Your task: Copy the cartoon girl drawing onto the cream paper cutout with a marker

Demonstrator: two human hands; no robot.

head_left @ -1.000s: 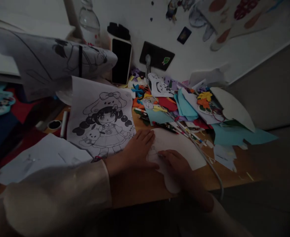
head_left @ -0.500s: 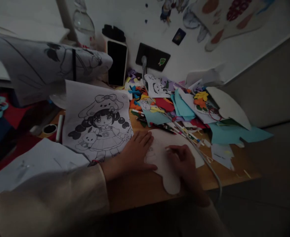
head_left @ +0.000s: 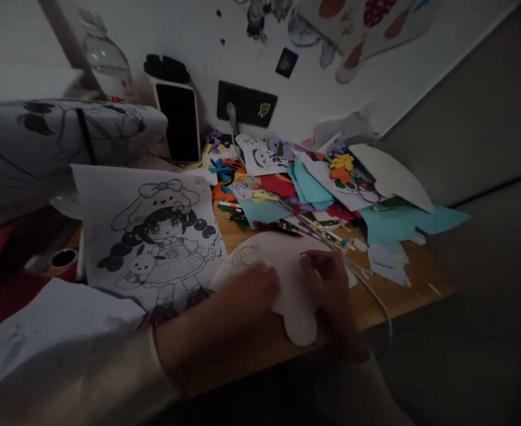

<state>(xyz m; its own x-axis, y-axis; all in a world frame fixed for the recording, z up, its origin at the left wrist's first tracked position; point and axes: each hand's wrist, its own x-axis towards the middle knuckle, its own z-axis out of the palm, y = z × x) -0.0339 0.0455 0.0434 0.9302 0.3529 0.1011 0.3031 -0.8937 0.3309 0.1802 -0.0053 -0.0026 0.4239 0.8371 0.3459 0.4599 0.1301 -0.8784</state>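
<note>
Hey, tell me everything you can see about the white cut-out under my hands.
The white cut-out looks like paper or thin card, broad and rounded at the far side, with a rounded tab toward the near table edge. A faint sketch shows at its upper left. It lies flat on the wooden tabletop. Your left hand, blurred, and right hand cover parts of it; exact contact is unclear.

Whole scene dim, colours muted. Wall [head_left: 202, 41] pale but dull grey. Deep shadow below front edge of tabletop [head_left: 406, 307]. Left hand [head_left: 255, 290] smeared by motion blur; right hand [head_left: 326, 278] soft too. Lines on white paper [head_left: 298, 319] faint, on drawing [head_left: 167, 248] fairly crisp. Right border sinks into black; sleeve [head_left: 113, 367] stretched, blurry near lower left corner.
</note>
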